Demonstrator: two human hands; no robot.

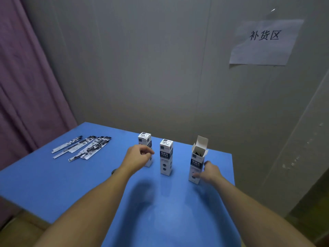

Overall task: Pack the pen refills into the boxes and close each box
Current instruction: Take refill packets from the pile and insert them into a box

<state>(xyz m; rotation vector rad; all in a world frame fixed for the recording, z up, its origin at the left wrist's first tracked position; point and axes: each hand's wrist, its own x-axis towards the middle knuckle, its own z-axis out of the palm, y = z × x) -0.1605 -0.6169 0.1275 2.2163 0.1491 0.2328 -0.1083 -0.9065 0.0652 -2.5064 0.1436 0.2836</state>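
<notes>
Reaching in from the near edge of the blue counter [53, 184], both forearms stretch toward a row of three upright boxes. The right hand [207, 172] grips the open box [196, 164] low on its side, fingers curled round the near and far faces, steadying it upright. The left hand [138, 156] hovers in front of the left box [145, 141], fingers loosely curled and pinching nothing that I can see; whether it touches that box I cannot tell.

My read: the step is getting refills into the open box. To do it well, that right hand should keep its hold low so the tall, narrow carton cannot tip, and stay clear of the mouth. The left hand has to travel well across to the pen refills [81, 147], gather them into an aligned bundle, and feed them in end-first, past the side flaps rather than onto them. Then tuck the flaps and press the lid down.

Now the cartons themselves: white with dark printed panels, slim and tall. The middle box [166, 157] and the left box have their tops shut. The open box, at the right, has its lid flap standing up and its small side flaps splayed; something dark shows inside. Farther back on the left, the refills lie fanned in a loose overlapping pile, in printed sleeves, well apart from the boxes.
</notes>
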